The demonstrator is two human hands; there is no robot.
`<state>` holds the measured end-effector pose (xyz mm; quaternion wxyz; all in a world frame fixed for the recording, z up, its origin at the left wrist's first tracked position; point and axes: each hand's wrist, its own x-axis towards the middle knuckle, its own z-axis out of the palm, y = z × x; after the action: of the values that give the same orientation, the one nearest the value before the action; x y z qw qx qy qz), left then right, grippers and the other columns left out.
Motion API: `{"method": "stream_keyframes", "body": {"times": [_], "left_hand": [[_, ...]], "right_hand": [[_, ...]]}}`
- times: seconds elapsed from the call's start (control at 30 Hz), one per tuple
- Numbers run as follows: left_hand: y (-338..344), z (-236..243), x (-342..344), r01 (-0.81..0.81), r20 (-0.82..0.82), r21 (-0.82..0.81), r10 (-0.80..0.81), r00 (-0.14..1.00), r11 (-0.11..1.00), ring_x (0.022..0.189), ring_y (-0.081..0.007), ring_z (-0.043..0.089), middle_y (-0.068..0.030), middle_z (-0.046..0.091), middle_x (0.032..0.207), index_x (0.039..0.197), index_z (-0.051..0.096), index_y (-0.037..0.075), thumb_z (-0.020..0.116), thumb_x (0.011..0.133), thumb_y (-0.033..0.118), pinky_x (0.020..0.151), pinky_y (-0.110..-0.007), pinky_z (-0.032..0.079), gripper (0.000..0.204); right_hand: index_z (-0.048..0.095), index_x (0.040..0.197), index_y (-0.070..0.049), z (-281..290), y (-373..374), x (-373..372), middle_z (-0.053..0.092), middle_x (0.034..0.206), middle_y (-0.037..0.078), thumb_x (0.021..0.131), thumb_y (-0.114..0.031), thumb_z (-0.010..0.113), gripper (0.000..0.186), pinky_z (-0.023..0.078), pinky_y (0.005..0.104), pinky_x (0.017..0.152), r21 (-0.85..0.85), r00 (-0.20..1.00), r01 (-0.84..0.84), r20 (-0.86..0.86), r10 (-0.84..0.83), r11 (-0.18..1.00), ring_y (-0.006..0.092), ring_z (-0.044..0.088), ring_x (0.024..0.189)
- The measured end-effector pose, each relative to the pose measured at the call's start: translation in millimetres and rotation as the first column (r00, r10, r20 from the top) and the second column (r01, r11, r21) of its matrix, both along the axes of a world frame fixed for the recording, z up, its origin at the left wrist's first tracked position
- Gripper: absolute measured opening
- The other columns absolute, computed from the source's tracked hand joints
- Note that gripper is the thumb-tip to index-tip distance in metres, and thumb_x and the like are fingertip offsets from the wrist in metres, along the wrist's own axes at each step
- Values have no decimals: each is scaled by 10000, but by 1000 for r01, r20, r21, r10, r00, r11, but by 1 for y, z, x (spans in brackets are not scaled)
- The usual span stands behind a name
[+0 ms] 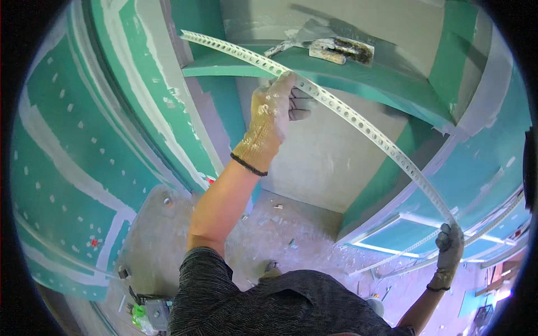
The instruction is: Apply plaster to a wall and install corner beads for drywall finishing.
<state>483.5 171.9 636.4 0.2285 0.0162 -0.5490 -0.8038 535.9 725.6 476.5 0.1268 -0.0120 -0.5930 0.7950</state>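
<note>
The left hand (269, 115), in a dusty yellow glove, sits just toward twelve o'clock from the middle. It grips a long white strip (354, 116) full of little holes. The strip bends from eleven o'clock down to four o'clock, where the gloved right hand (451, 249) holds it. At one o'clock, a scraper (312, 32) and a messy trowel (358, 50) lie on a green shelf (386, 84). At nine o'clock is a green wall (73, 151) with white stripes and dots.

Scraper (314, 32), trowel (358, 50) on green shelf (392, 85); scraps (278, 206) on floor (314, 224); perhaps bucket (375, 306).
</note>
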Motion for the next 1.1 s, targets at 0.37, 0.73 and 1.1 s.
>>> {"method": "stream_keyframes", "body": {"times": [0.37, 0.73, 1.1], "left_hand": [[-76, -15, 26, -70, -212, -216, 24, 977, 974, 702, -210, 708, -147, 740, 899, 1014, 687, -42, 626, 1041, 282, 666, -340, 602, 331], [-137, -110, 93, -326, -234, -680, 226, 946, 657, 650, -171, 658, -128, 720, 737, 886, 684, -19, 635, 1025, 368, 608, -356, 528, 414], [-173, -187, 126, -293, -33, -479, 317, 948, 827, 798, -186, 730, -149, 764, 949, 1202, 684, -107, 604, 1040, 490, 716, -333, 598, 623]], "right_hand": [[616, 1422, -8, 56, -153, 13, 688, 1246, 62, 1001, -218, 662, 473, 524, 282, 895, 434, 892, 445, -138, -430, 783, 150, 655, 1047], [728, 1112, -50, 212, -404, -159, 730, 1125, 165, 984, -242, 636, 248, 560, 432, 889, 691, 606, 687, -715, 349, 224, 358, 702, 1012], [747, 1186, -74, 240, -569, -259, 767, 958, 106, 963, -638, 523, 646, 532, 437, 891, 990, 992, 86, -95, 80, 107, 199, 717, 948]]}}
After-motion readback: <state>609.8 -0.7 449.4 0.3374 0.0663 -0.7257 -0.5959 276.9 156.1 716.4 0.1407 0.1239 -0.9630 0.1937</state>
